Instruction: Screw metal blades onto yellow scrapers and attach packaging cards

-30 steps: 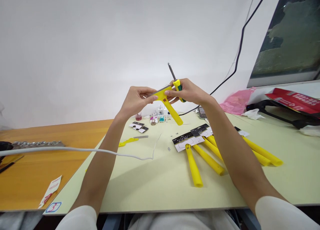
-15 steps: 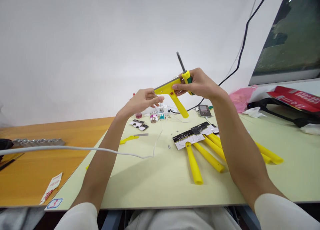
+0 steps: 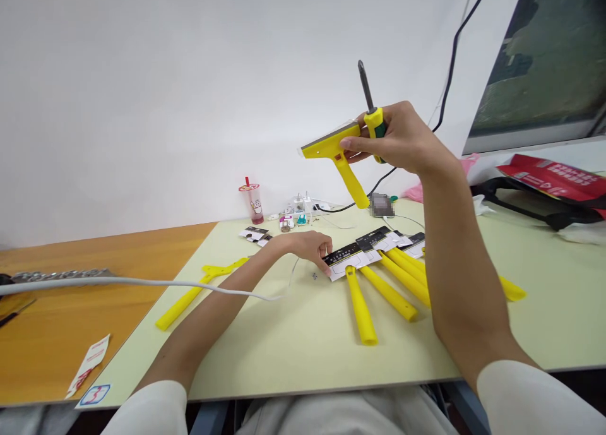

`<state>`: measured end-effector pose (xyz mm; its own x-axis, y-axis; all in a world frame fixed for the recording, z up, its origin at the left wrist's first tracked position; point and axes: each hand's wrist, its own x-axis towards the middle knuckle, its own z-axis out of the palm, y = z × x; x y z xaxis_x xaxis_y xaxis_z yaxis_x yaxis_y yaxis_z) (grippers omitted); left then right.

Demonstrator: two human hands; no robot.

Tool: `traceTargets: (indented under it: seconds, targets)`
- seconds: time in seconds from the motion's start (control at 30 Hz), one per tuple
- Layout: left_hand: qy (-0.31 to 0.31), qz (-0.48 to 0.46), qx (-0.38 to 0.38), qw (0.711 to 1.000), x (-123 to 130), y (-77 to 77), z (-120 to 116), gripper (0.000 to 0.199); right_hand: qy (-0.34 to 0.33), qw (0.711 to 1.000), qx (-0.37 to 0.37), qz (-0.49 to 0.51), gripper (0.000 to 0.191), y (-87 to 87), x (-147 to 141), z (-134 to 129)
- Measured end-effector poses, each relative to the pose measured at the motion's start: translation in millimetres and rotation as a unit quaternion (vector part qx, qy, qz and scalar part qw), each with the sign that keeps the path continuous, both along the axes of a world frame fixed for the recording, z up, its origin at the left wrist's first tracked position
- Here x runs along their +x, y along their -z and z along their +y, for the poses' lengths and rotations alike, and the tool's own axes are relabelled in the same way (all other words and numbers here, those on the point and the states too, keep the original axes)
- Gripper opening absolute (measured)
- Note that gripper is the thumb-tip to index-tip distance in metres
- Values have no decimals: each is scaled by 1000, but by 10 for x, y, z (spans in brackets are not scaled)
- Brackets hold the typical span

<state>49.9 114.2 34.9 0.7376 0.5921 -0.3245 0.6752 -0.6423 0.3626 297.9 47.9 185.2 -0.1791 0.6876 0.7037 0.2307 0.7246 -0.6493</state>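
Raised over the table, my right hand (image 3: 398,138) is closed round two things at once. Thumb and fingers pinch the head of a yellow scraper (image 3: 351,179), whose blade edge, with clear plastic along it, points up and left and whose handle hangs down. A screwdriver (image 3: 366,89) with a yellow-and-green handle is tucked in the same hand, its tip up. Low on the table, my left hand (image 3: 312,249) has curved fingers and thumb apart at the left edge of a black-and-white card (image 3: 348,258), touching it. Several yellow scraper handles (image 3: 362,309) lie below such cards.
Another yellow scraper (image 3: 182,307) lies at the left, beneath a white cable (image 3: 189,285) crossing the view. A cup with a straw (image 3: 253,204) stands near the wall by small items and a power strip (image 3: 303,204). Small metal bits (image 3: 314,275) lie beside my left hand.
My left hand has left the scraper's head and dropped to the card on the table. My right hand has lifted the scraper and screwdriver higher and slightly right.
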Motion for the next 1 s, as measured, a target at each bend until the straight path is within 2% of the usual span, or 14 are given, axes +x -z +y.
traceTargets:
  seconds: [0.13,0.33,0.43,0.5,0.6,0.7,0.8,0.83,0.93,1.0]
  targets:
    - [37,48,54,997,180,167,-86,76,-1,998,16,-68,25,1,-19,-37]
    - [16,1,56,998,458,293,-245,90,1,995,16,-104,22,23,71,-70]
    - [14,-22,57,998,658,373,-252,93,40,991,20,-127,19,-92,134,-64]
    - [13,-29,54,998,805,421,-235,95,47,989,54,-127,18,-231,133,-35]
    - [17,-31,48,998,1006,462,-207,104,5,992,93,-82,24,-429,12,23]
    - [6,-20,42,999,1103,436,-201,111,-55,991,114,-48,30,-465,-240,26]
    - [15,-19,7,1000,1016,341,-173,104,-63,992,110,24,37,-310,-502,-15]
    - [24,-22,-6,999,941,301,-147,100,-74,994,81,8,36,-238,-564,-20]
    - [5,-49,-18,999,607,189,0,90,-79,997,14,-7,41,-47,-635,27]
    - [-17,-67,24,997,338,132,126,75,-79,996,-15,-24,43,25,-598,103]
